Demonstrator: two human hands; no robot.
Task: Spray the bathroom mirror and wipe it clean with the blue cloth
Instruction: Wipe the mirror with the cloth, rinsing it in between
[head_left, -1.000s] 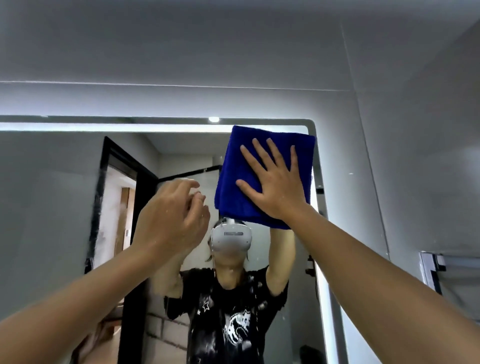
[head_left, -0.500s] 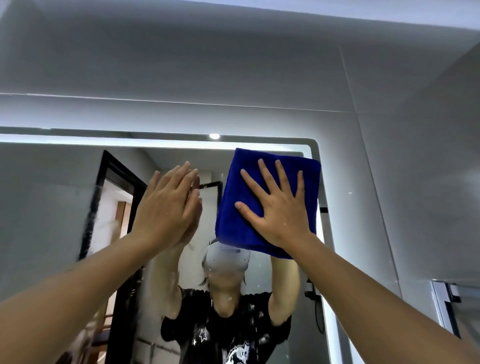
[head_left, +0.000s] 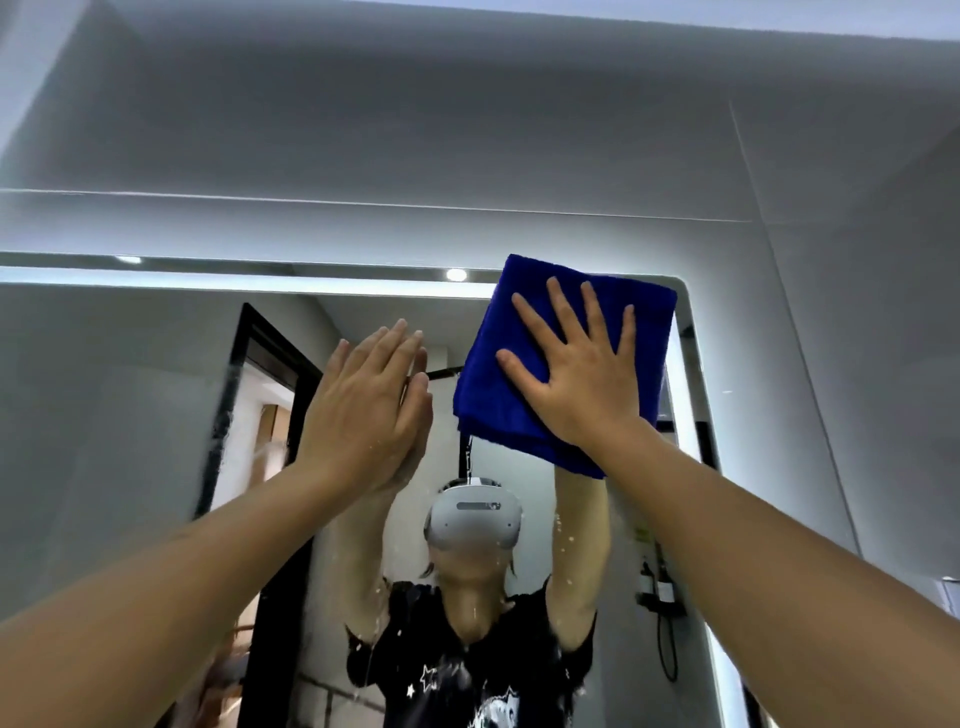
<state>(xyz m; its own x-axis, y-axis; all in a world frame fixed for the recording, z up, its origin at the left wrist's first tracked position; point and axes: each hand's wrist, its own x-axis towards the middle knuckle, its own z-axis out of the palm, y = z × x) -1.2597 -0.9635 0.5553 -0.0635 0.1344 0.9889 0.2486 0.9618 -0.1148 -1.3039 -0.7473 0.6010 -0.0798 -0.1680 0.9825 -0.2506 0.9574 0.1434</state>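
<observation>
Right hand (head_left: 582, 379), fingers spread flat, presses the blue cloth (head_left: 519, 384) on the mirror (head_left: 130, 415); left hand (head_left: 363, 410) flat, empty. Droplets below the grip may streak if missed.

- lit-edge mirror (head_left: 130, 395) fills the lower frame
- folded blue cloth (head_left: 498, 395) flat on its upper right corner
- droplets (head_left: 382, 618) lower middle

Grey tiled wall (head_left: 467, 156) w/ grout line (head_left: 363, 203); dark bottles (head_left: 655, 579) on shelf, reflected.
</observation>
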